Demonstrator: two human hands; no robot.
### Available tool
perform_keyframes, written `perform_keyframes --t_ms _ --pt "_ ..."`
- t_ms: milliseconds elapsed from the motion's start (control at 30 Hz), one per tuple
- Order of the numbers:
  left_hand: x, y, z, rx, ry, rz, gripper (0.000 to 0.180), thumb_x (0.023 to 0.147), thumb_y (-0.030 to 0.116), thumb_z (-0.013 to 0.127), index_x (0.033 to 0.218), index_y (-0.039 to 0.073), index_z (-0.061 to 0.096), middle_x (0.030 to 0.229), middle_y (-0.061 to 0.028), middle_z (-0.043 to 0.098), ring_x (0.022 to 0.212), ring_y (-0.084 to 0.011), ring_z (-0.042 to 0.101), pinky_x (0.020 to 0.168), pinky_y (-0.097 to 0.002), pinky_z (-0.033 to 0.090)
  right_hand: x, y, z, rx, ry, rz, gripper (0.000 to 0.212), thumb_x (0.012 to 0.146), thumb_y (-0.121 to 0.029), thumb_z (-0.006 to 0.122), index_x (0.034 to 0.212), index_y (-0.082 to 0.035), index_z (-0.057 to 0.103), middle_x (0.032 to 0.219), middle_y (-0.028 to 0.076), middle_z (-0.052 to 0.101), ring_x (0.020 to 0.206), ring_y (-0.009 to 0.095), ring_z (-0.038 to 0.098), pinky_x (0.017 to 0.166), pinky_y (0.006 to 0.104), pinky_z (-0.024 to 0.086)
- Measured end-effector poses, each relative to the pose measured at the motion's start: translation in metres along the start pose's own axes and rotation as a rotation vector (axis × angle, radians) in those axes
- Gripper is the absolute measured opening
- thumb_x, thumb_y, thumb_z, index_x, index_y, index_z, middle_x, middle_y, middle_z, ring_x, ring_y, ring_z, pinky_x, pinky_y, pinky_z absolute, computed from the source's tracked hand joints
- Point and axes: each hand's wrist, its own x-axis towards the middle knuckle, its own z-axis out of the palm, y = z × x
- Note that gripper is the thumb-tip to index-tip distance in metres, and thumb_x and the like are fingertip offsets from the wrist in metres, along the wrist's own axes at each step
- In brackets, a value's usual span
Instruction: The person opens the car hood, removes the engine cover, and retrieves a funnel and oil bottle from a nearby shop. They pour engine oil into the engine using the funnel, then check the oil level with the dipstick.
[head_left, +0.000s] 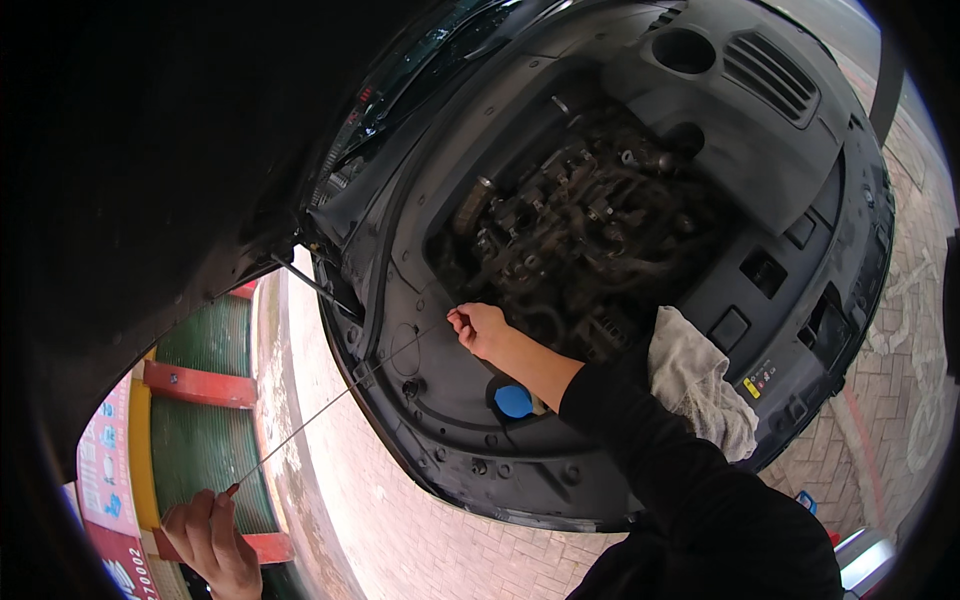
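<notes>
A long thin metal dipstick (300, 431) stretches slantwise between my two hands, over the car's front edge. At the lower left, my left hand (212, 540) is closed round its lower end, where a short reddish-brown piece sticks out by the fingers. My right hand (482, 330) pinches the upper end between thumb and fingertips, above the near left side of the engine bay (600, 220). Just below my right wrist is a round blue cap (513, 401). A crumpled grey-white cloth (700, 385) lies on the black trim to the right of my right forearm.
The raised hood (150, 150) fills the upper left, with a strut (318, 285) beside it. Black plastic trim (740, 130) with vents surrounds the dark engine parts. Brick paving (470, 550) runs below the car; green shutters (205, 440) with red bars stand at the left.
</notes>
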Motion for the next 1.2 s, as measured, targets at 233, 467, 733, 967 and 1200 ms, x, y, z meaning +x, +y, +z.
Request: perform_keyframes --t_ms 233,467,733,967,1200 --pt "-0.001 -0.001 0.004 -0.065 -0.01 -0.006 0.032 0.089 -0.011 0.065 0.118 0.001 0.059 0.105 -0.0166 0.063 0.093 -0.0327 0.057 0.078 -0.0432 0.049 0.002 -0.005 -0.001 0.003 -0.008 -0.023 0.021 0.1 -0.014 0.053 0.086 -0.004 0.064 0.078 0.001 0.064 0.06 0.007 0.057 0.046 0.0172 0.039" --pt "0.003 -0.003 0.006 -0.05 0.003 -0.016 0.035 0.087 -0.013 0.065 0.118 0.001 0.058 0.106 -0.0169 0.062 0.093 -0.0325 0.056 0.078 -0.0428 0.048 0.001 -0.006 -0.003 -0.007 0.008 -0.006 0.021 0.1 -0.014 0.053 0.085 -0.004 0.064 0.076 0.002 0.064 0.059 0.007 0.057 0.045 0.0172 0.039" --pt "0.009 0.0 0.007 -0.05 0.009 0.047 0.038 0.085 -0.01 0.069 0.12 0.0 0.057 0.106 -0.0177 0.062 0.09 -0.0351 0.058 0.077 -0.0451 0.049 0.012 -0.006 -0.013 0.014 0.013 -0.01 0.022 0.101 -0.014 0.053 0.085 -0.004 0.064 0.077 0.002 0.064 0.059 0.007 0.057 0.045 0.0171 0.038" --pt "0.086 -0.005 0.01 -0.395 0.022 -0.018 0.027 0.082 0.001 0.077 0.105 0.0 0.064 0.093 -0.0148 0.061 0.079 -0.0339 0.059 0.065 -0.0428 0.048 -0.006 -0.018 -0.026 0.028 0.159 -0.049 0.019 0.102 -0.016 0.052 0.091 -0.004 0.062 0.086 0.006 0.069 0.063 0.012 0.06 0.046 0.0202 0.04" --pt "0.192 0.06 0.1 -0.622 -0.126 0.24 0.007 0.084 0.002 0.06 0.089 0.003 0.055 0.095 -0.0137 0.056 0.098 -0.0327 0.062 0.078 -0.0417 0.054 -0.18 -0.016 -0.042 -0.4 0.117 -0.422 0.016 0.098 -0.015 0.061 0.109 -0.004 0.067 0.089 0.006 0.07 0.072 0.013 0.063 0.052 0.0222 0.041"
